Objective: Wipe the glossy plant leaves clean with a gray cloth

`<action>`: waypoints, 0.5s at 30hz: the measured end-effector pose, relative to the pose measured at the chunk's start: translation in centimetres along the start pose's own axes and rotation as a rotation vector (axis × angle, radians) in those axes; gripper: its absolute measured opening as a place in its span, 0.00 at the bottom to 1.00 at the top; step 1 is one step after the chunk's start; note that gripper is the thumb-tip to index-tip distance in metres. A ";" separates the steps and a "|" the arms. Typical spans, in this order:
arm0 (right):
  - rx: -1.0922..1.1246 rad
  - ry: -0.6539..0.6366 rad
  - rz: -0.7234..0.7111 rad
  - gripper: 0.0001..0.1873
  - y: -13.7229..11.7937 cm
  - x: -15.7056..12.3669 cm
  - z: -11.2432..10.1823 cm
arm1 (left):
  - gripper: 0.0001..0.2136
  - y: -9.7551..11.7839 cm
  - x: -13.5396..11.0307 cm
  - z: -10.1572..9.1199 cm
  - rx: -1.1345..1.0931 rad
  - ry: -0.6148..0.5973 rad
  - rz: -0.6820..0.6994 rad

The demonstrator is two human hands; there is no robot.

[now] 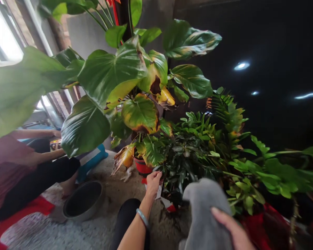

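My left hand (153, 183) reaches forward to the base of a dark-leaved potted plant (187, 156), fingers curled on something low among its leaves that I cannot make out; a bracelet sits on that wrist. My right hand (233, 231) is at the bottom right, holding a grey cloth (206, 208) that hangs over it in front of the plant. A big-leaved plant (114, 76) with yellowing, brown-edged leaves stands behind in a red pot (142, 166).
Another person sits at the left, with an arm (45, 156) stretched out and dark trousers. A dark round bowl (82, 199) lies on the gravelly floor. Ferny green plants (263, 170) fill the right. A blue object (94, 161) lies behind the bowl.
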State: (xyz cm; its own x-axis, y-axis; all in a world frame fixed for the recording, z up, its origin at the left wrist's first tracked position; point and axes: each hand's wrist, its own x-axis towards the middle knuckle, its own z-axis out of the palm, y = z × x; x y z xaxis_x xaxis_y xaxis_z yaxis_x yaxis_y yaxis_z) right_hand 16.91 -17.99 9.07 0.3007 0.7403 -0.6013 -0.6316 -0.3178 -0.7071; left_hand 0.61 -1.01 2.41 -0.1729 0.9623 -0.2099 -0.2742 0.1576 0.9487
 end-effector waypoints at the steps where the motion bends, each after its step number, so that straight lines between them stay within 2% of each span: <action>1: 0.058 0.036 -0.025 0.14 -1.9 -0.2 0.3 | 0.13 0.1 -0.1 0.0 0.002 -0.001 0.003; 3: 0.261 0.099 -0.201 0.11 -5.5 0.0 1.6 | 0.14 0.2 -0.3 0.1 0.008 -0.004 0.010; 5: 0.387 0.083 -0.186 0.07 -7.1 0.8 3.1 | 0.15 0.3 -0.5 0.2 0.014 -0.008 0.016; 6: 0.389 0.058 -0.120 0.06 -6.8 1.3 3.7 | 0.15 0.3 -0.5 0.2 0.018 -0.009 0.018; 9: 0.213 -0.052 0.153 0.07 -2.2 2.6 3.7 | 0.14 0.3 -0.4 0.1 0.031 0.001 0.014; 12: 0.026 -0.091 0.180 0.12 2.9 2.1 2.0 | 0.13 0.0 0.1 -0.2 0.047 0.024 0.003; 13: -0.018 -0.092 0.168 0.13 3.5 1.5 1.4 | 0.12 -0.2 0.2 -0.2 0.052 0.029 0.000; 15: -0.043 -0.091 0.138 0.15 2.5 0.2 0.8 | 0.12 -0.4 0.4 -0.4 0.058 0.030 -0.002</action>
State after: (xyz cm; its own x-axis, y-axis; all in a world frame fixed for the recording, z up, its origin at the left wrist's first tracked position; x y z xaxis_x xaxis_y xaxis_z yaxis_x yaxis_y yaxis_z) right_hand 14.85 -18.21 7.49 0.1459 0.7375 -0.6594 -0.6305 -0.4443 -0.6365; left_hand 0.29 -0.74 1.88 -0.2005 0.9551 -0.2183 -0.2194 0.1734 0.9601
